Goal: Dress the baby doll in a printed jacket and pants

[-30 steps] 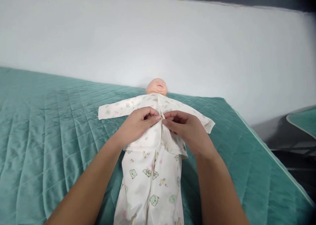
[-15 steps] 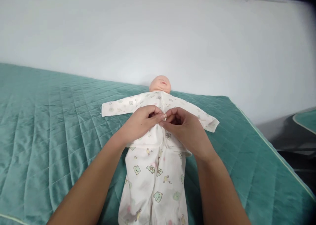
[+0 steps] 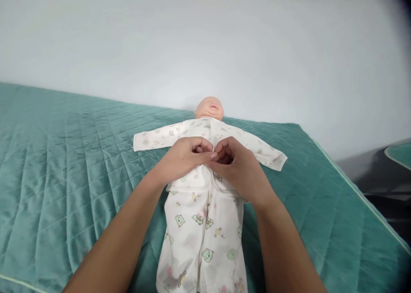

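Observation:
A baby doll (image 3: 210,108) lies on its back with its head at the far end, dressed in a white printed jacket (image 3: 154,138) and matching printed pants (image 3: 192,241). Both sleeves are spread out to the sides. Over the doll's belly, my left hand (image 3: 189,156) pinches the front edge of the jacket. My right hand (image 3: 236,164) is closed on the other side of the same front opening, its fingertips meeting those of the left. The fingers hide whatever fastening lies between them. Below them the jacket hem rests over the top of the pants.
A green quilted cover (image 3: 80,177) lies under the doll, its pale-piped edge (image 3: 349,179) running down the right. Behind the doll's head rises a white wall (image 3: 160,49). At the far right, another green-covered surface (image 3: 400,156) shows beyond a dark gap.
The view has shifted slightly. Both hands stay at the jacket front, and their fingertips have drawn a little closer together over the fabric.

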Demonstrator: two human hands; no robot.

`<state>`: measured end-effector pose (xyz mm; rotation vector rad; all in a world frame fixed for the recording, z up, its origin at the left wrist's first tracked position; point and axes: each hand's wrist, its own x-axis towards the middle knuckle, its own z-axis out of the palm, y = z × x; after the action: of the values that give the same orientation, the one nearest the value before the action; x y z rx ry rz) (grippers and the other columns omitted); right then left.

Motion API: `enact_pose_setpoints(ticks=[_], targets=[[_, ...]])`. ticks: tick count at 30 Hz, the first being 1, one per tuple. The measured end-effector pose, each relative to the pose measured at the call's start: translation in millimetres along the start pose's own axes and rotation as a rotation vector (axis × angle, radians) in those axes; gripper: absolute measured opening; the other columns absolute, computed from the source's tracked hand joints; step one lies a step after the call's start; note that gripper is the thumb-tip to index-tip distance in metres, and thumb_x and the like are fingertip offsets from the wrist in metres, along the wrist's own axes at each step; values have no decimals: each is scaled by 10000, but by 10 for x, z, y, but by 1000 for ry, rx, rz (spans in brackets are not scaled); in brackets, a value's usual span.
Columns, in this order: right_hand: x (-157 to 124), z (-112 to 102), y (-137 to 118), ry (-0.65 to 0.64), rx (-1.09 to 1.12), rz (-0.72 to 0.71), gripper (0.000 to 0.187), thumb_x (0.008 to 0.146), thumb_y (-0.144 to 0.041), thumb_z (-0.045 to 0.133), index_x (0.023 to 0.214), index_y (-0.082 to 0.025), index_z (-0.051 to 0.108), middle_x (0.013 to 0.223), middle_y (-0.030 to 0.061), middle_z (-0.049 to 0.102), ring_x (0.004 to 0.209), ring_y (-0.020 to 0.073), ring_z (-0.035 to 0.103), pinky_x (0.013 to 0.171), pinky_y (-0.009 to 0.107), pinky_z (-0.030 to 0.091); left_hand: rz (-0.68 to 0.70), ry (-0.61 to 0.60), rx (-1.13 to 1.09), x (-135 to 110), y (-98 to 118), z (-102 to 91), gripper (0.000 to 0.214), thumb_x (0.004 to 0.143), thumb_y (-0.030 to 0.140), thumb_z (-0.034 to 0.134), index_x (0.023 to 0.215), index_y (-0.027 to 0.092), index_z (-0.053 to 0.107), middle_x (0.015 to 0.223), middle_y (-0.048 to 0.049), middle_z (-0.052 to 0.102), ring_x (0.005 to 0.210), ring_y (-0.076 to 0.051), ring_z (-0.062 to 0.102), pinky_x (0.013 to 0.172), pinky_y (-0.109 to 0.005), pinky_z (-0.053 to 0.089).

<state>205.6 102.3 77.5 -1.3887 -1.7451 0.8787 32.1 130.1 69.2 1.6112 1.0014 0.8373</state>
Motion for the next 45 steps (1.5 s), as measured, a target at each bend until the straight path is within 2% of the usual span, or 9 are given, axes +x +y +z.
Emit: enact_pose_setpoints(ticks=[11, 19, 23, 26, 28, 34, 39, 42, 45], targets=[[32, -84, 124, -82, 181, -2, 151, 895, -355, 636, 961, -224, 600, 719, -34, 579, 628, 97, 469, 571, 246, 371, 110, -34, -346, 74, -169, -41, 229, 795, 212, 712, 979, 194, 577, 796, 19, 577, 700, -90, 525, 630, -229, 408], [51, -138, 189, -39, 383, 30, 122, 886, -330, 656, 915, -228, 594, 637, -33, 591, 542, 91, 470, 512, 229, 380, 58, -48, -61, -30, -33, -148, 136, 840, 286, 666, 938, 192, 653, 797, -10, 646, 694, -111, 567, 617, -236, 444], [89, -235, 304, 245, 478, -50, 108, 884, -335, 643, 895, -238, 598, 793, -1, 651, 680, 121, 593, 611, 250, 490, 134, 247, -101, 0, -139, -242, 150, 876, 320, 610, 958, 199, 644, 754, -5, 639, 640, -109, 567, 582, -235, 433], [159, -280, 470, 442, 350, -111, 179, 898, -374, 611, 1032, -258, 630, 1149, 50, 679, 1079, 197, 637, 896, 355, 540, 197, 539, 45, 119, -342, -296, 178, 892, 315, 575, 1012, 207, 650, 937, -35, 692, 892, -155, 637, 759, -270, 494], [213, -261, 583, 476, 208, -133, 320, 904, -418, 597, 1191, -278, 629, 1368, 51, 596, 1303, 229, 526, 1082, 433, 449, 208, 589, 192, 198, -458, -302, 264, 914, 335, 542, 1122, 216, 654, 1188, -61, 683, 1127, -185, 604, 934, -312, 482], [191, -73, 668, 129, 39, -133, 576, 960, -585, 451, 1461, -304, 486, 1587, -6, 377, 1498, 217, 278, 1263, 451, 168, 265, 366, 327, 157, -632, -218, 454, 1002, 421, 376, 1307, 184, 615, 1410, -69, 599, 1336, -189, 515, 1175, -358, 337], [-166, -41, 683, 79, 103, -82, 675, 960, -609, 436, 1539, -268, 368, 1639, -3, 249, 1526, 188, 193, 1273, 393, 105, 198, 480, 673, -208, -854, -268, 443, 998, 342, 367, 1334, 165, 596, 1418, -91, 588, 1351, -212, 491, 1183, -398, 342], [-418, -40, 746, 63, 78, -70, 665, 967, -586, 440, 1543, -266, 357, 1645, 2, 231, 1532, 183, 167, 1272, 392, 87, 11, 578, 911, -411, -962, -426, 490, 950, 294, 444, 1420, 172, 511, 1541, -125, 445, 1436, -294, 382, 1156, -520, 349], [-532, -67, 835, 74, 60, -61, 609, 954, -555, 482, 1489, -267, 440, 1574, 47, 401, 1464, 211, 350, 1242, 432, 225, -199, 621, 1034, -493, -1029, -649, 596, 932, 318, 473, 1510, 195, 396, 1592, -165, 346, 1463, -375, 316, 1111, -611, 345]])
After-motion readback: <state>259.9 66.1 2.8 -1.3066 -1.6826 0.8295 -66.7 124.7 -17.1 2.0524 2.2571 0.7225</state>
